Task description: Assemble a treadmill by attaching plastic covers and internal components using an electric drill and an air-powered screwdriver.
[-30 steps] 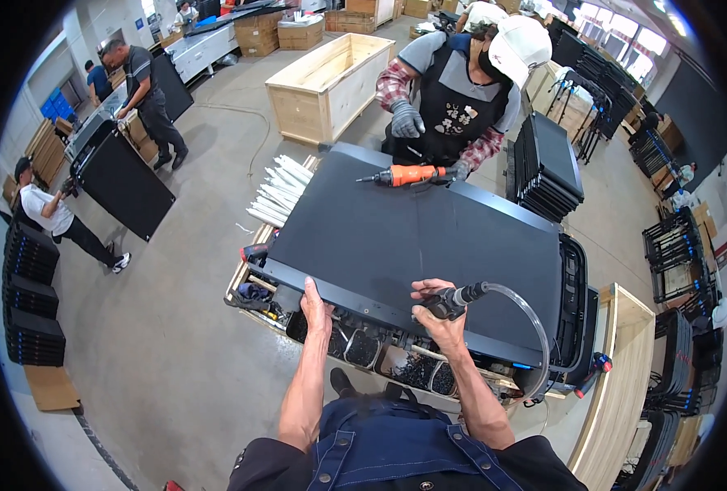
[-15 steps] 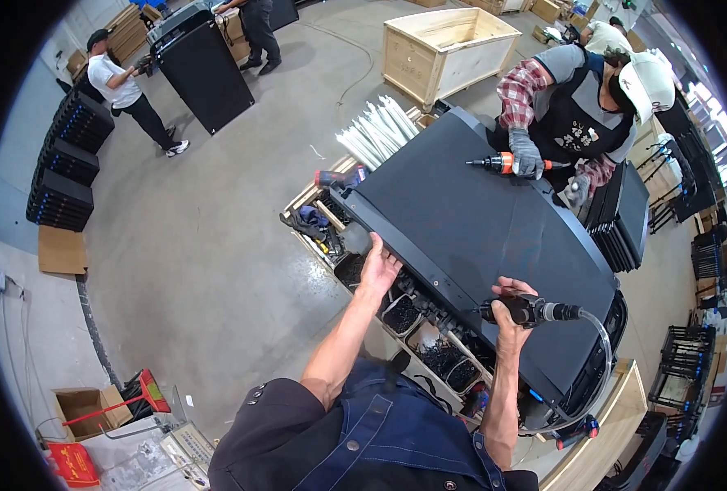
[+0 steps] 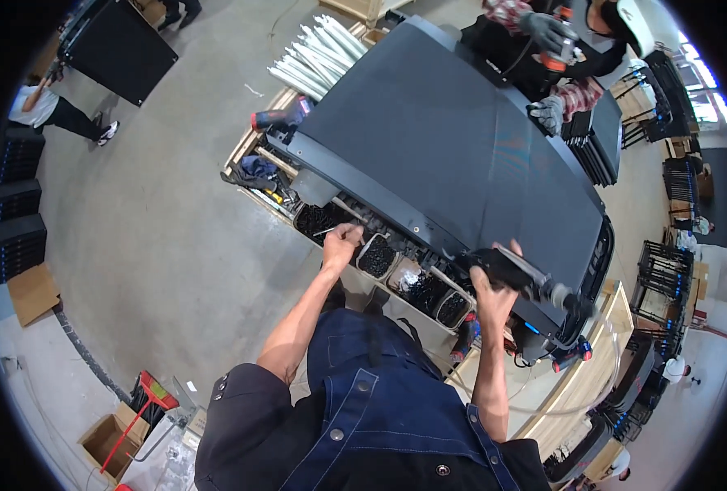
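Note:
My right hand [image 3: 494, 286] grips a black air-powered driver [image 3: 515, 274], blurred by motion, above the near right part of a large black treadmill deck [image 3: 437, 123]. A clear hose [image 3: 613, 360] trails from the tool's rear. My left hand [image 3: 343, 245] is at the deck's near edge, over bins of small black hardware [image 3: 376, 255]. Its fingers are closed together, and a thin pale sliver shows at their tips; what they hold is too small to name. Across the deck a co-worker's gloved hand [image 3: 550, 34] holds an orange and black power driver [image 3: 556, 59].
White tubes [image 3: 318, 57] lie bundled beyond the deck's left end. A wooden tray with tools [image 3: 261, 176] sits at its near left corner. At the right stands a wooden crate [image 3: 584, 360]. Black panels [image 3: 596, 139] are stacked beside the co-worker; another person [image 3: 44, 102] stands far left.
My left hand has left the deck edge and moved to the bins, its fingers now closed. The driver in my right hand has turned. The co-worker has raised their driver off the deck. My view has shifted.

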`<state>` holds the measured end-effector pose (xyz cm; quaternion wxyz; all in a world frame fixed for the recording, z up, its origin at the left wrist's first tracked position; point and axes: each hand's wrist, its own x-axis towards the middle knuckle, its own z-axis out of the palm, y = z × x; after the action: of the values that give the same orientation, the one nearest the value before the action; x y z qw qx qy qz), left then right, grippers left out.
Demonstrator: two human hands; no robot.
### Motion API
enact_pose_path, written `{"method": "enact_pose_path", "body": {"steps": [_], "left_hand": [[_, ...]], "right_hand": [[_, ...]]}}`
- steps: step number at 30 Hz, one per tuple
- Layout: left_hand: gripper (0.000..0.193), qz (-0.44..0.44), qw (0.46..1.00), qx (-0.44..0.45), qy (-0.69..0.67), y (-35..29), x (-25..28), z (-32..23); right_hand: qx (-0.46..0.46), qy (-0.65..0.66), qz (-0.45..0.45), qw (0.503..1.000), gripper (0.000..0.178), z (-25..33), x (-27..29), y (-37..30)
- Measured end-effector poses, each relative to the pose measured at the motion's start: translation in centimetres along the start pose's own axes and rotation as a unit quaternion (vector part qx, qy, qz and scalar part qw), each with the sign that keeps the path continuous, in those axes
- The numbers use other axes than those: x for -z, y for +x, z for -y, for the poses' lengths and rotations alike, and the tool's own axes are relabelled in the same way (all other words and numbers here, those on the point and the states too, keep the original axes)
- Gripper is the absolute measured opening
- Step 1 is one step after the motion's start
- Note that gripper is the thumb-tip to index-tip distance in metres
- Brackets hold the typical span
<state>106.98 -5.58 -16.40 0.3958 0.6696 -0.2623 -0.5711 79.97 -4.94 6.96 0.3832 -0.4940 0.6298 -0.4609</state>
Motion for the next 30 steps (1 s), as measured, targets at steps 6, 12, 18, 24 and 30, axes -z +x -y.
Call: {"method": "enact_pose_path", "body": {"steps": [6, 12, 18, 24, 30], "left_hand": [[0.024, -0.092, 0.903, -0.193, 0.373, 1.9, 0.1, 2.8], [0.034, -0.062, 0.827, -0.285, 0.48, 4.9, 1.5, 2.8], [0.038, 0.082, 0.792, -0.344, 0.498, 7.8, 3.1, 3.4], [0.039, 0.076, 0.805, -0.367, 0.459, 4.1, 4.4, 0.1], [0.052, 0.197, 0.95, -0.171, 0.173, -3.2, 4.2, -1.0]], "right_hand": [[-0.198, -0.102, 0.104, 0.969, 0.024, -5.7, -2.8, -6.0], [-0.177, -0.244, 0.273, 0.914, 0.03, -18.3, -11.3, -4.8], [-0.006, -0.476, 0.324, 0.817, 0.019, -25.1, -16.3, -3.5], [0.028, -0.365, 0.289, 0.885, 0.022, -26.6, -15.5, -4.5], [-0.18, -0.06, 0.23, 0.954, 0.023, -26.5, -13.8, -5.2]]}}
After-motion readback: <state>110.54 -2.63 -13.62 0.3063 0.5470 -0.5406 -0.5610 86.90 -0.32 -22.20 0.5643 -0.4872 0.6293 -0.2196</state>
